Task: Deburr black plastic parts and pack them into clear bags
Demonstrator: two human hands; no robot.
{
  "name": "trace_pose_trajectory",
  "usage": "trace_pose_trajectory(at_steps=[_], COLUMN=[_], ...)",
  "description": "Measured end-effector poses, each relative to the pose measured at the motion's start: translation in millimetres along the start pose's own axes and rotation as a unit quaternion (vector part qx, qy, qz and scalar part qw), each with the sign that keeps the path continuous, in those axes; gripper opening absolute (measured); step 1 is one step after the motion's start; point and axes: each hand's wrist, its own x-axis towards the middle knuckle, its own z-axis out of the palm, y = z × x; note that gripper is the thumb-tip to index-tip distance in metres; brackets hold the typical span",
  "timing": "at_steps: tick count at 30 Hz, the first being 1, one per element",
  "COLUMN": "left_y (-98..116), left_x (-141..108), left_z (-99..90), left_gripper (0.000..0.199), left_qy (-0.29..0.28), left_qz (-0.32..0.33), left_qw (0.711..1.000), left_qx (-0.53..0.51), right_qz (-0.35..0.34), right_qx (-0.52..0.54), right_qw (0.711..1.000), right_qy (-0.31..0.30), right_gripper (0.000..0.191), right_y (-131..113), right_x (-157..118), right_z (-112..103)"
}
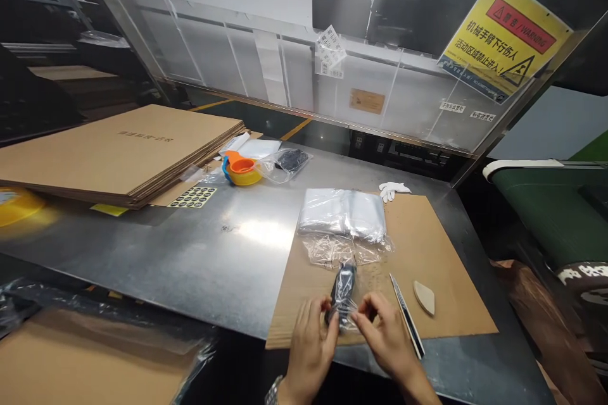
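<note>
A dark, elongated item in a clear plastic bag [344, 288] lies over the cardboard sheet [456, 291] near the table's front edge. My left hand [311, 342] grips its lower left side with thumb and fingers. Opposite, my right hand [384, 332] pinches the clear plastic at the bag's lower right. What the dark item is, I cannot make out. Just beyond it lies a stack of clear plastic bags [342, 212]. A utility knife [407, 316] rests beside my right hand, and a tan wedge-shaped piece [424, 298] lies to its right.
Flattened cardboard boxes [118, 145] are stacked at the left. Near them sit a tape dispenser [243, 171], another bagged dark item [291, 161] and a sticker sheet [194, 197]. A white glove [394, 190] lies at the cardboard's far edge. A green conveyor belt [560, 215] stands right.
</note>
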Motion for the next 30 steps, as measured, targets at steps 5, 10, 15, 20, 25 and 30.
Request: trace_pose_trajectory(at_steps=[5,10,15,20,25,30], left_y=[-8,-23,-46,-54,-54,-51], left_x=[-2,17,30,28,26,26], left_z=[-13.4,-45.5,-61.3,-53.3,-46.0,-34.5], left_gripper=[0.035,0.024,0.021,0.022,0.024,0.026], left_qy=[0.003,0.074,0.167,0.151,0.125,0.073], left_qz=[0.308,0.301,0.270,0.258,0.232,0.186], left_qw=[0.925,0.902,0.887,0.885,0.894,0.912], left_qx=[0.221,0.302,0.334,0.357,0.361,0.360], right_qz=[-0.142,-0.031,0.075,0.095,0.078,0.077], right_qx=[-0.078,-0.111,-0.172,-0.188,-0.123,-0.039], right_qw=[0.985,0.992,0.977,0.972,0.986,0.993], right_qy=[-0.052,0.056,0.099,0.105,0.084,0.077], right_gripper=[0.012,0.019,0.024,0.024,0.023,0.025], right_y=[-5,26,63,66,53,40], right_x=[-1,-4,2,-2,-28,-50], right_z=[20,34,50,44,21,16])
